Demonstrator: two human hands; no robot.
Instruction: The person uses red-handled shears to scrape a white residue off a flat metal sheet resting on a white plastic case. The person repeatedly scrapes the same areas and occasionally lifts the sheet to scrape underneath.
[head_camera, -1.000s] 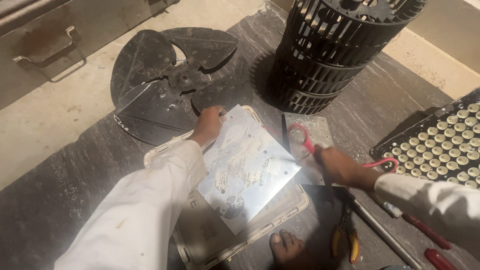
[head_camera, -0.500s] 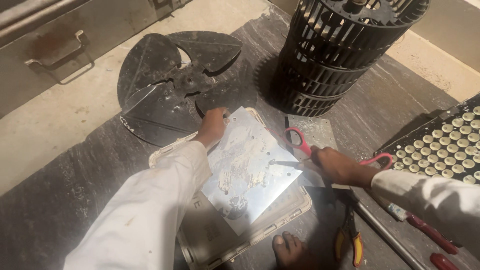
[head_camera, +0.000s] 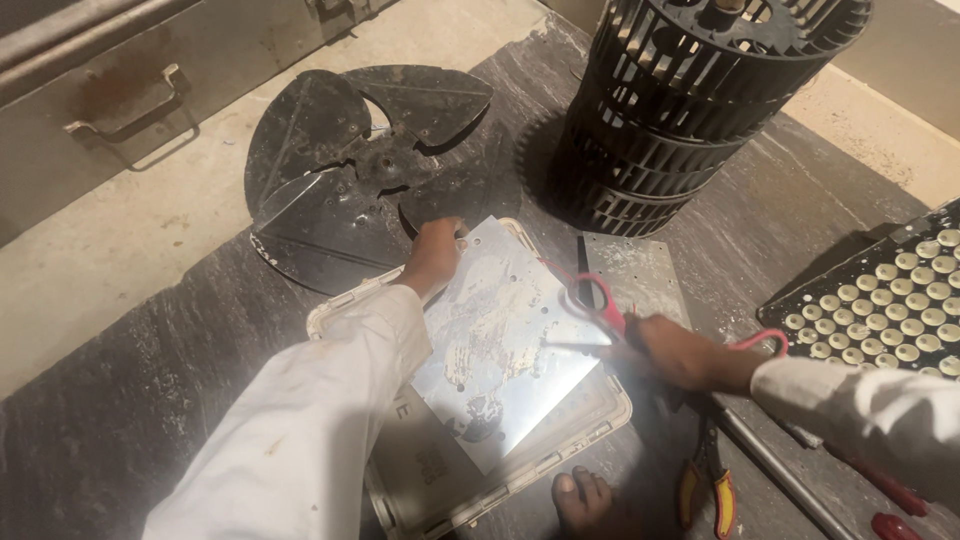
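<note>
- Two hands of mine are on one thin shiny metal sheet (head_camera: 500, 340), which lies tilted across a pale shallow plastic tray (head_camera: 590, 440) on the dark stone floor; I take that sheet as my landmark.
- At the sheet's far corner my left hand (head_camera: 435, 255) presses down, fingers curled over the edge, pinning it flat.
- At the sheet's right edge my right hand (head_camera: 685, 350) is closed through the handles of red-handled scissors (head_camera: 600, 305), blades lying in over the metal towards its middle.
- Compared with a second ago, the scissors have come off the small grey plate (head_camera: 640, 275) beside the sheet and moved onto the sheet itself, while my left hand has stayed at its corner; I judge that cutting is under way or just starting.
- Beyond the sheet, touching my left fingers, lies a black fan blade (head_camera: 350, 170) flat on the floor.
- Further off to the far right of the sheet stands a black drum-shaped blower wheel (head_camera: 690, 110).
- Right of the sheet, well apart, a black panel of round pale dots (head_camera: 880, 300) rests at an angle.
- Just near the sheet's close corner are my bare toes (head_camera: 585, 500), with orange-handled pliers (head_camera: 705, 485) and a grey metal rod (head_camera: 780, 470) beside them.
</note>
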